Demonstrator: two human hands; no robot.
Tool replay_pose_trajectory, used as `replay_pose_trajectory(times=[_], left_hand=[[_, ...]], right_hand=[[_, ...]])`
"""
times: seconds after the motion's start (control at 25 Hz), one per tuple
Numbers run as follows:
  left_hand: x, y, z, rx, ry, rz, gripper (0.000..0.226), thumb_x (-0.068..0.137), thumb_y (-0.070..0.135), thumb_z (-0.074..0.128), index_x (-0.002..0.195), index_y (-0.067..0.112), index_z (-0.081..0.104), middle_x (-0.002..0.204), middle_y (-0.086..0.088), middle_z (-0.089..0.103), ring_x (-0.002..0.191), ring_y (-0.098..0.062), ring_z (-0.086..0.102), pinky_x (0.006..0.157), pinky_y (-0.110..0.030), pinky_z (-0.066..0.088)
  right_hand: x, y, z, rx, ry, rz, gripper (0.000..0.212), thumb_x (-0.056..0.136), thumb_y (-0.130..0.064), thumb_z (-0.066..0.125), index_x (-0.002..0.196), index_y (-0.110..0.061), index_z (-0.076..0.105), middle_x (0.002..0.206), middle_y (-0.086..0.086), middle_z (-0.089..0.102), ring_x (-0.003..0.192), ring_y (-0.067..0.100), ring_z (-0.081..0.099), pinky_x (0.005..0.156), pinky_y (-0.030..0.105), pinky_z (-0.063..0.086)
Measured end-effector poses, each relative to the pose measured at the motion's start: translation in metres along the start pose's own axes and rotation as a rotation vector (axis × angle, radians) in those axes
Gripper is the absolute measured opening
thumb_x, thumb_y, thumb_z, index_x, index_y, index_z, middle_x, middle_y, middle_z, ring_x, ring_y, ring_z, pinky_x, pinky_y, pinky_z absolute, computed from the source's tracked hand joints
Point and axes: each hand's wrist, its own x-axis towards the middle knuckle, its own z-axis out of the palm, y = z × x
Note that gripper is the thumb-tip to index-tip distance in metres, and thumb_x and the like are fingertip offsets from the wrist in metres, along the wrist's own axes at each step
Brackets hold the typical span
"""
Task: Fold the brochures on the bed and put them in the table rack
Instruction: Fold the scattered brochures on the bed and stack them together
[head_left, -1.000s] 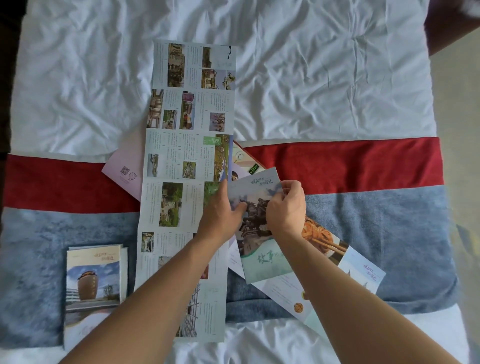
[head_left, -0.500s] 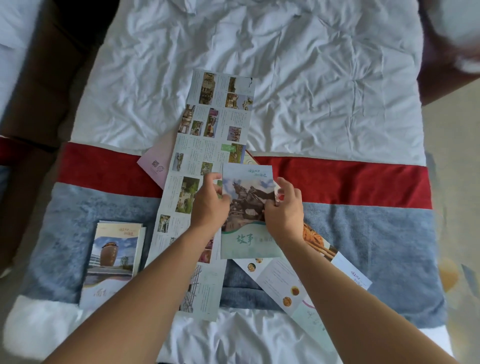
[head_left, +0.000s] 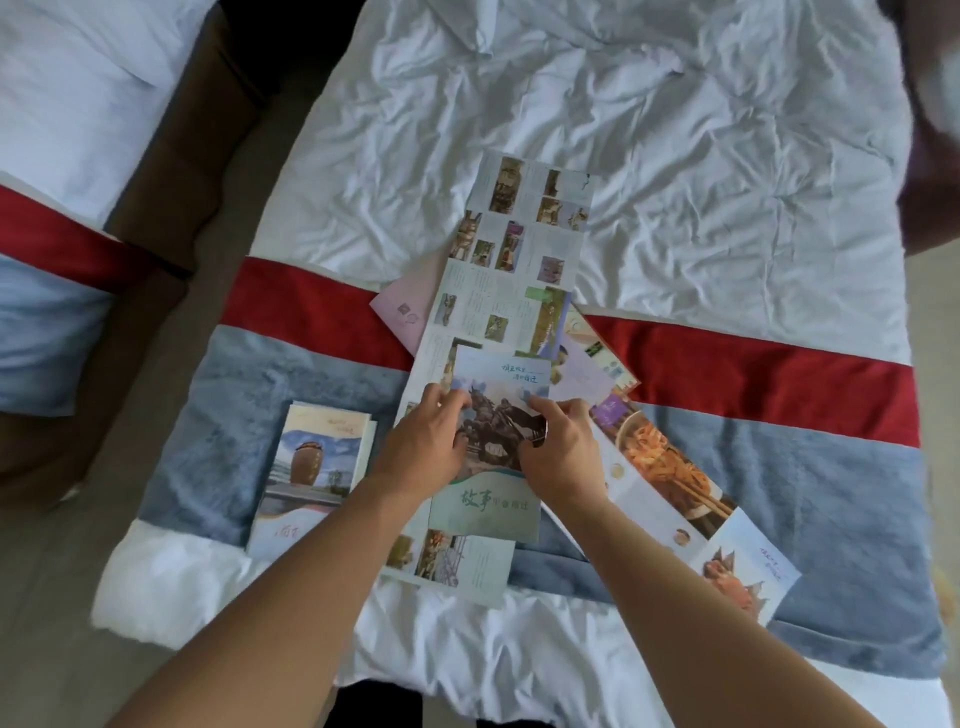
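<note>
A folded brochure (head_left: 496, 506) with a horse picture and a green lower band lies over a long unfolded brochure (head_left: 511, 270) on the bed. My left hand (head_left: 428, 441) grips the folded brochure's left edge and my right hand (head_left: 558, 447) pinches its right side. A second folded brochure (head_left: 311, 467) with a brown jar on its cover lies to the left on the blue runner. An unfolded brochure with food pictures (head_left: 675, 488) stretches out to the right. A pink sheet (head_left: 410, 312) sticks out from under the long one. No table rack is in view.
The bed has a crumpled white sheet (head_left: 701, 156) and a red and blue runner (head_left: 779, 379) across it. A second bed (head_left: 57, 104) stands at the left, with a floor gap between them. The bed's near edge is just below the brochures.
The camera view has shifted so the bed sits further right and the second bed shows. Both hands have turned the folded brochure upright and moved it left onto the long unfolded one.
</note>
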Motion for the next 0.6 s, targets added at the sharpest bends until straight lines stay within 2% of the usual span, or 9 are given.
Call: replay_pose_trajectory(times=[0.16, 0.2, 0.32, 0.48, 0.6], left_hand=[[-0.034, -0.064, -0.012, 0.048, -0.015, -0.058, 0.038, 0.088, 0.013, 0.064, 0.124, 0.018, 0.052, 0.118, -0.004, 0.047, 0.080, -0.028, 0.062, 0.051, -0.032, 0.029], [-0.042, -0.083, -0.015, 0.069, -0.025, -0.073, 0.039, 0.089, 0.015, 0.063, 0.125, 0.020, 0.051, 0.119, -0.003, 0.046, 0.081, -0.027, 0.062, 0.049, -0.033, 0.032], [-0.059, -0.129, -0.018, 0.063, -0.063, -0.090, 0.040, 0.089, 0.017, 0.062, 0.128, 0.019, 0.050, 0.124, -0.003, 0.043, 0.083, -0.029, 0.062, 0.053, -0.038, 0.041], [-0.074, -0.180, -0.017, 0.052, -0.074, -0.134, 0.042, 0.091, 0.020, 0.058, 0.132, 0.014, 0.051, 0.134, -0.004, 0.042, 0.102, -0.027, 0.059, 0.063, -0.037, 0.047], [-0.082, -0.210, -0.010, 0.051, -0.091, -0.169, 0.039, 0.094, 0.022, 0.056, 0.131, 0.011, 0.055, 0.143, -0.004, 0.039, 0.111, -0.026, 0.057, 0.069, -0.038, 0.048]], right_hand=[[-0.020, -0.038, 0.060, -0.027, -0.031, -0.026, 0.057, 0.082, -0.007, 0.065, 0.138, -0.017, 0.057, 0.124, 0.012, 0.047, 0.100, 0.040, 0.060, 0.081, 0.044, 0.053], [-0.026, -0.049, 0.078, -0.030, -0.040, -0.017, 0.057, 0.083, -0.008, 0.065, 0.138, -0.017, 0.057, 0.124, 0.012, 0.046, 0.100, 0.040, 0.060, 0.081, 0.045, 0.053], [-0.038, -0.075, 0.123, -0.040, -0.080, 0.002, 0.057, 0.085, -0.008, 0.063, 0.141, -0.018, 0.054, 0.125, 0.011, 0.044, 0.100, 0.040, 0.059, 0.081, 0.043, 0.052], [-0.044, -0.102, 0.171, -0.050, -0.095, -0.005, 0.053, 0.089, -0.014, 0.065, 0.141, -0.017, 0.053, 0.120, 0.009, 0.044, 0.092, 0.035, 0.061, 0.070, 0.039, 0.051], [-0.044, -0.114, 0.200, -0.055, -0.142, -0.007, 0.051, 0.090, -0.017, 0.067, 0.139, -0.013, 0.054, 0.122, 0.009, 0.043, 0.094, 0.034, 0.061, 0.074, 0.041, 0.054]])
